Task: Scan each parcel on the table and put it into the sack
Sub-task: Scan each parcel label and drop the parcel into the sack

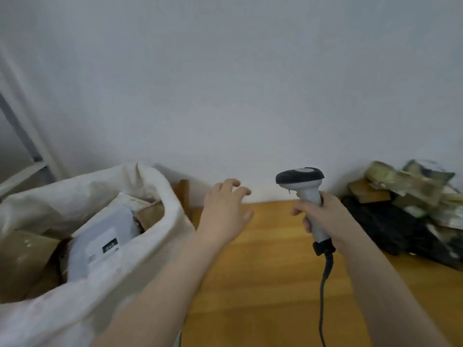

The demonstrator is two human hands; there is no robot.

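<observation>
- Over the brown wooden bench [263,271], the left hand [225,211] floats in the air with its fingers spread and a bit bent, and it holds nothing
- Just to its right, the right hand [323,216] is wrapped round the handle of a scanner [300,181], which stands up straight with its dark head on top
- A dark cable [323,284] hangs down from the bottom of the scanner
- A big white sack [172,221] stands open just left of the bench, with its rim near the left wrist
- Inside the sack lies a tilted grey parcel [105,236] with a white label, and brown parcels [22,259] lie beside it and behind it
- On the far right of the bench sits a pile of parcels [413,191], green-brown and blurry, well apart from both hands
- Some of that pile rests on black bags [390,226]
- A plain white wall [225,83] is behind it all, and a grey metal frame [25,136] leans at the far left
</observation>
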